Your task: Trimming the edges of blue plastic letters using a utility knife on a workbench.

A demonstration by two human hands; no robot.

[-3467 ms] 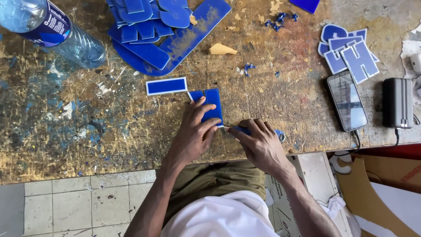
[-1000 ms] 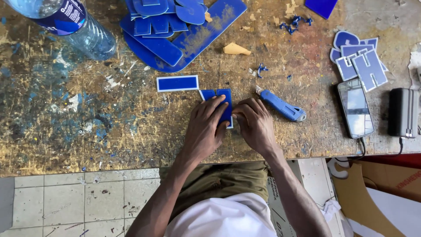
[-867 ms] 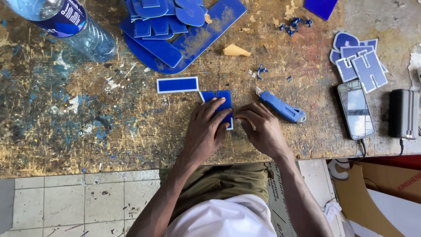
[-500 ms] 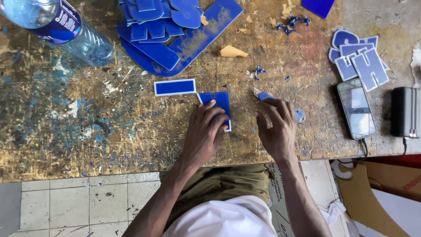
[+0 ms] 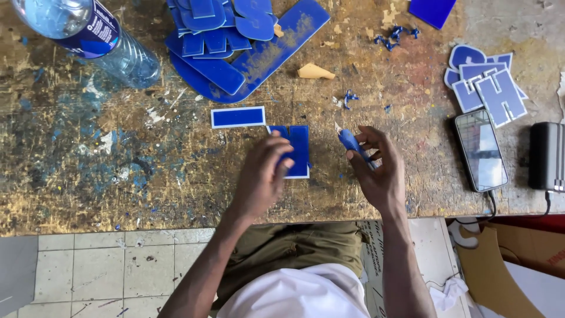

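My left hand presses its fingertips on a blue plastic letter piece with a white edge, flat on the worn wooden bench. My right hand is lifted just right of that piece and grips a blue utility knife, blade tip pointing up and left. A small blue rectangle with a white border lies just above and left of the letter piece.
A heap of blue cut-outs lies at the top centre. A water bottle lies top left. More blue letters, a phone and a black charger box sit at the right. Blue shavings are scattered about.
My right hand left the letter piece, picked the blue knife up off the bench to its right, and now holds it raised. My left hand stayed on the piece.
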